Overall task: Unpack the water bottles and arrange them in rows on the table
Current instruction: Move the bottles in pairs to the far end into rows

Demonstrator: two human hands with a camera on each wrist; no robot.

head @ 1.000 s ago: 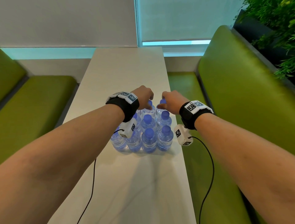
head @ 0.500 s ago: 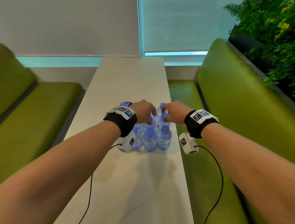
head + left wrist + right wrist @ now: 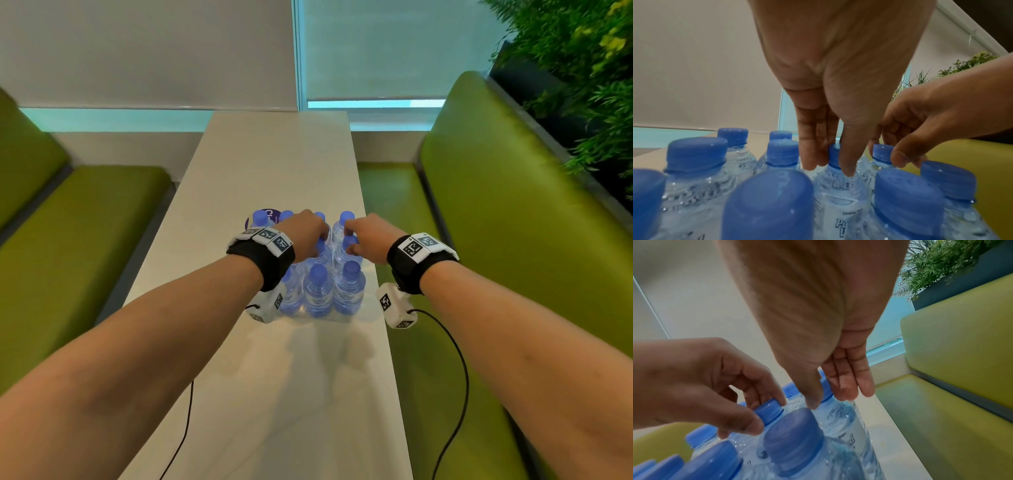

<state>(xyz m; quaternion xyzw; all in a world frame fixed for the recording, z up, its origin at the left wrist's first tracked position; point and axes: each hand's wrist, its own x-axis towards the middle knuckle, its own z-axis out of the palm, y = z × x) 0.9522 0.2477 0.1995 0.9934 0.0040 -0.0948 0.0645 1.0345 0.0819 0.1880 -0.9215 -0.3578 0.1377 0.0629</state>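
Observation:
A pack of small clear water bottles [image 3: 318, 294] with blue caps stands on the white table [image 3: 274, 164], near its right edge. My left hand [image 3: 306, 233] reaches down into the middle of the pack. Its thumb and fingers pinch the cap and neck of one bottle [image 3: 835, 152]. My right hand [image 3: 366, 233] is beside it and pinches the cap of the neighbouring bottle [image 3: 827, 386] between thumb and fingers. In the left wrist view the right hand [image 3: 898, 155] shows at that cap [image 3: 882, 151]. A purple round label [image 3: 270, 214] shows at the pack's far left.
Green padded benches [image 3: 85, 222] [image 3: 513, 205] flank the long table on both sides. A planter with green foliage [image 3: 582, 68] stands behind the right bench. Black cables [image 3: 459, 377] hang from both wrist cameras. The far half of the table is bare up to the window wall.
Both hands have drawn back from the pack's far caps towards its middle and closed on two neighbouring caps. The purple label at the far left has come into view.

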